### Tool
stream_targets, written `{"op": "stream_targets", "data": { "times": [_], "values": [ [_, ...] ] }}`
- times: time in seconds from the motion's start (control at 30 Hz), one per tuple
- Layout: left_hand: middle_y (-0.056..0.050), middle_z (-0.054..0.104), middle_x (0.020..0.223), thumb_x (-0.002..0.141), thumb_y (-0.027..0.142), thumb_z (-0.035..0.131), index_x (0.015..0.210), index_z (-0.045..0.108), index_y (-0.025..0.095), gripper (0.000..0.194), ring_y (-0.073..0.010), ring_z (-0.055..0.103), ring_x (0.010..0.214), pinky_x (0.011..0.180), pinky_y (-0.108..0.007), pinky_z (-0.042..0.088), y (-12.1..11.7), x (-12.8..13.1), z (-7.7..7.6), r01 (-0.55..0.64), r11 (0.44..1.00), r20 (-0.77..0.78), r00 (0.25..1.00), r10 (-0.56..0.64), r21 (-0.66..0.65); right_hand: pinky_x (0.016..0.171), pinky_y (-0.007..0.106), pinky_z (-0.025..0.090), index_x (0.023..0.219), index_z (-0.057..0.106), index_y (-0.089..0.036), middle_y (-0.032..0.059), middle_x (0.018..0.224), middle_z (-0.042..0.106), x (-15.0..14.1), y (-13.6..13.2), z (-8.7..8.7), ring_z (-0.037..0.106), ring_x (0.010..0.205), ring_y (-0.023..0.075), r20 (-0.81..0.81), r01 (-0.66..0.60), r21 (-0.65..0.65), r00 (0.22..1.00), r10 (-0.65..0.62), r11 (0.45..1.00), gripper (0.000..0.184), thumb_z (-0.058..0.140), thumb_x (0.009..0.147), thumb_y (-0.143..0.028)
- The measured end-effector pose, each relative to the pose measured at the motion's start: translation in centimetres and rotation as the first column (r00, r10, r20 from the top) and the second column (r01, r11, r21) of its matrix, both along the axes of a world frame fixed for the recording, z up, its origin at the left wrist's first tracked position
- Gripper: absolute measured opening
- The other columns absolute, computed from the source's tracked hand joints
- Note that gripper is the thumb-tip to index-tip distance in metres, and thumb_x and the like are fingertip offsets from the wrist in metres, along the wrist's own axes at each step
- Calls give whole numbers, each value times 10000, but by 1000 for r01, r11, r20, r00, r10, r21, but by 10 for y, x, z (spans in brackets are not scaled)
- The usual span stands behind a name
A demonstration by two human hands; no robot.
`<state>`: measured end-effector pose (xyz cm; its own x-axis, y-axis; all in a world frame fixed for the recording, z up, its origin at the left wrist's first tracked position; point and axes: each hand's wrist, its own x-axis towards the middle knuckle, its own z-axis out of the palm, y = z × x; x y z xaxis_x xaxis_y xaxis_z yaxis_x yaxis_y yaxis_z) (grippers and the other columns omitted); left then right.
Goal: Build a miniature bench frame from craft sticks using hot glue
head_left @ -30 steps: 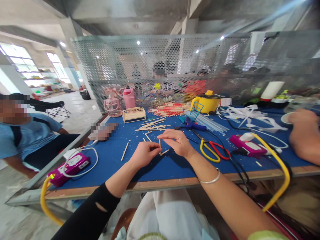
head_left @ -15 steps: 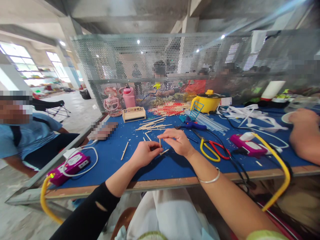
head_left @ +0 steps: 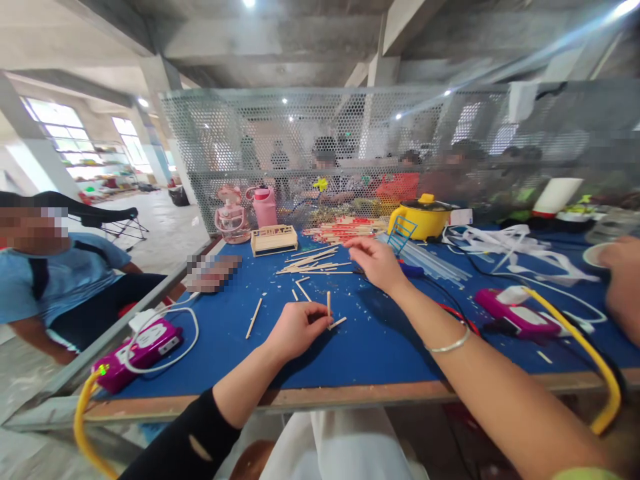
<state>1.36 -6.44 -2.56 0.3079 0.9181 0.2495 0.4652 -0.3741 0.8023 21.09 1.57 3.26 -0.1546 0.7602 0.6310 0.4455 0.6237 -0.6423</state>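
My left hand (head_left: 300, 330) pinches a short wooden stick (head_left: 329, 304) that stands upright on the blue table. Another short stick (head_left: 339, 323) lies flat at its foot, touching or almost touching it. My right hand (head_left: 375, 263) is raised to the right of the long loose sticks (head_left: 313, 261), with fingers loosely bent and nothing visible in them. It partly hides a blue glue gun (head_left: 413, 270). Behind my left hand lie two sticks joined at an angle (head_left: 303, 289), and a single stick (head_left: 254, 318) rests to its left.
A small wooden frame (head_left: 274, 241), a pink bottle (head_left: 265, 207) and a yellow pot (head_left: 425, 219) stand along the mesh screen (head_left: 280, 127). Purple power strips (head_left: 140, 353) sit at both sides, with cables. Red-handled scissors (head_left: 460, 317) lie under my right forearm. A person sits at left.
My right hand has moved away from the upright stick, up and to the right. My left hand still holds the stick. The view has tilted slightly up.
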Motion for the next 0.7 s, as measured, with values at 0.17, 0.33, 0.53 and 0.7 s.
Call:
{"op": "stream_targets", "data": {
  "times": [0.17, 0.33, 0.53, 0.7],
  "values": [
    [-6, 709, 764, 795, 312, 545, 842, 716, 183, 220, -142, 599, 666, 639, -222, 442, -2, 2, 1, 4, 1000, -4, 1000, -4, 13, 620, 237, 425, 799, 734, -176, 27, 745, 714, -28, 42, -11, 599, 652, 143, 581, -175, -165, 778, 240, 971, 186, 556, 752, -203],
    [-12, 711, 765, 792, 300, 552, 842, 724, 187, 212, -134, 576, 626, 613, -222, 430, -3, 3, 3, -6, 1000, 6, 1000, 6, 11, 624, 207, 431, 871, 748, -200, 18, 799, 719, -80, 57, -18, 616, 694, 129, 671, -381, -250, 594, 443, 890, 217, 600, 718, -158],
    [-14, 702, 734, 785, 283, 566, 835, 727, 179, 198, -125, 551, 601, 586, -218, 407, -3, 3, 6, -8, 1000, 8, 1000, 8, 9, 624, 203, 420, 812, 764, -220, 9, 761, 714, -109, 66, -27, 590, 665, 117, 757, -506, -314, 378, 533, 804, 253, 648, 631, -86],
    [-10, 696, 721, 776, 302, 580, 848, 724, 169, 209, -113, 535, 583, 566, -210, 397, -3, 3, 7, -23, 1000, 26, 999, 23, -11, 632, 207, 409, 800, 758, -203, 10, 749, 719, -104, 71, -28, 598, 671, 114, 790, -506, -313, 331, 516, 804, 187, 650, 673, -119]
  ]
}}
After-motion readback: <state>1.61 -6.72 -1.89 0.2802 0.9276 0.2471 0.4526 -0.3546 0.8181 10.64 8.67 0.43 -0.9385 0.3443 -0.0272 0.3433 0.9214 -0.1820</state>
